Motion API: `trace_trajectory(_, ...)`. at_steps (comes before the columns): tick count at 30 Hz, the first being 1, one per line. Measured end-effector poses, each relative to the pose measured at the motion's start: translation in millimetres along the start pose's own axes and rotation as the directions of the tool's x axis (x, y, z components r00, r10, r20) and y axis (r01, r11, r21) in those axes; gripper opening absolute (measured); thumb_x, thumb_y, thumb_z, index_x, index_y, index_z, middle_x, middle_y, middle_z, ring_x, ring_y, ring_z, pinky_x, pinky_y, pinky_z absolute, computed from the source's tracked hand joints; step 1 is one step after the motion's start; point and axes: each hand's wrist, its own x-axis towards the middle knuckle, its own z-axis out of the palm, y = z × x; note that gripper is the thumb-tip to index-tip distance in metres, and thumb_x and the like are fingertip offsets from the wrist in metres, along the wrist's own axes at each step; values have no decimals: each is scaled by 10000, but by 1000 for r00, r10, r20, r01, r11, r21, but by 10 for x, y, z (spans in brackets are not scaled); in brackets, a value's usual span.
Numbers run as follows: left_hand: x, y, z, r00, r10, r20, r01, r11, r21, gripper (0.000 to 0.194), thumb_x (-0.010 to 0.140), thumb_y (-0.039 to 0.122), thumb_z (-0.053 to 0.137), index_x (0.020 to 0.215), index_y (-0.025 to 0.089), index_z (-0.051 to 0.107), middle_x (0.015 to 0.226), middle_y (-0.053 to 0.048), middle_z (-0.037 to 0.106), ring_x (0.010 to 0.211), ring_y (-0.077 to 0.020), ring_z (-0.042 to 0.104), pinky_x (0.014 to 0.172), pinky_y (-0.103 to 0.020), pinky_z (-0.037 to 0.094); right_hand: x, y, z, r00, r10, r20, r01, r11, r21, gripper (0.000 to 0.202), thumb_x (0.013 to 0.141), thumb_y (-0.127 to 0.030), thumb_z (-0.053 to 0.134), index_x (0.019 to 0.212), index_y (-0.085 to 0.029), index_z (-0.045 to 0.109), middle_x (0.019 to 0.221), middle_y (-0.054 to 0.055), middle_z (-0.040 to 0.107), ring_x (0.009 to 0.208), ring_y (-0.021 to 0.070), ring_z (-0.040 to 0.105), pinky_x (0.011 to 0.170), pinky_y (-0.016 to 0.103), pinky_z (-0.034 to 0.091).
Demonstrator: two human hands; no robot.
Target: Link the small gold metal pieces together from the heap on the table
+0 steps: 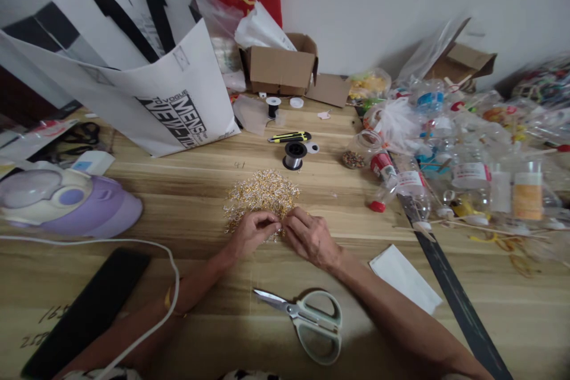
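A pile of small gold and silver metal pieces point(258, 193) lies on the wooden table. At its near edge my left hand point(255, 230) and my right hand point(312, 237) meet with their fingertips close together. Both hands are closed in a pinch, and whatever is between the fingers is too small to make out. Just behind the pile stands a spool of silver wire point(293, 157). Scissors with pale green handles point(307, 316) lie nearer to me, blades slightly apart and pointing left.
A yellow-black utility knife point(289, 137) and another spool point(273, 108) lie farther back. A white bag point(178, 95) and a purple appliance point(80, 202) stand left, with a white cable point(171, 255) crossing my left forearm. Plastic bottles point(472, 178) crowd the right; a folded white paper point(405, 279) lies nearer.
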Motion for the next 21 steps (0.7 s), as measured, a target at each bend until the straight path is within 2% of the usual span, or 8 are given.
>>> trace_trajectory(6, -17, -7, 13, 1000, -4, -3, 4, 1000, 17, 188, 773, 278, 566, 674, 120, 596, 649, -4, 557, 649, -126, 499, 606, -220, 382, -23, -22, 44, 999, -36, -18, 33, 992, -125, 155, 931, -182, 394, 885, -150, 538, 821, 52, 560, 632, 118, 490, 538, 231, 325)
trace_trajectory(10, -17, -30, 24, 999, -49, 10, 49, 998, -41, 217, 781, 314, 573, 692, 118, 598, 644, 5, 532, 639, -117, 473, 583, -212, 363, -31, -23, 68, 994, -101, -39, 90, 974, -208, 156, 931, -174, 389, 857, -154, 525, 789, 50, 558, 613, 125, 480, 519, 242, 319)
trace_trajectory(17, 14, -22, 7, 992, -121, 26, 124, 981, -148, 277, 755, 376, 594, 662, 115, 594, 595, 13, 506, 591, -107, 449, 547, -209, 337, -22, -37, 42, 965, -253, 61, 260, 920, -292, 193, 939, -120, 351, 901, -133, 540, 751, 63, 561, 624, 148, 507, 502, 262, 352)
trace_trajectory(21, 22, -38, -7, 993, -116, 17, 117, 982, -146, 259, 739, 360, 611, 660, 113, 607, 589, 12, 524, 585, -107, 460, 537, -207, 340, -24, -38, 49, 963, -260, 72, 270, 925, -267, 204, 940, -113, 337, 947, -136, 539, 762, 64, 581, 628, 148, 522, 508, 265, 376)
